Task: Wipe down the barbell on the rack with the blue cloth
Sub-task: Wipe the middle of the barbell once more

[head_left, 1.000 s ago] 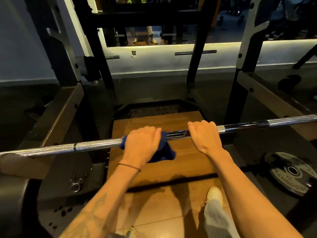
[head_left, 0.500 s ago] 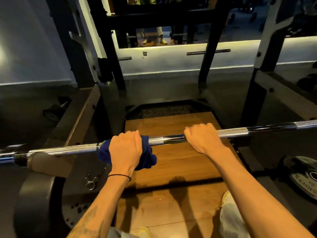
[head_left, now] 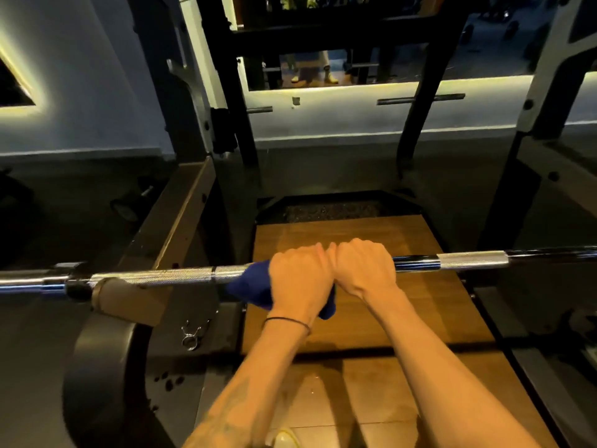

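Observation:
A steel barbell [head_left: 471,260] runs across the view at waist height, resting on the rack's left support arm [head_left: 129,302]. My left hand [head_left: 298,279] grips the blue cloth [head_left: 250,286], which is wrapped around the bar near its middle; cloth sticks out to the left of the hand and below it. My right hand [head_left: 365,270] grips the bare bar just to the right, knuckles touching the left hand. The part of the bar under both hands is hidden.
Black rack uprights [head_left: 232,118] stand ahead left and right. A wooden platform [head_left: 420,315] lies below the bar. A spring collar [head_left: 192,337] hangs on the left support, beside a large black weight plate [head_left: 97,383]. Mirror and lit wall lie beyond.
My left hand has slid the cloth rightward along the bar until it meets my right hand. The view has shifted left, and the bar's left sleeve is now visible.

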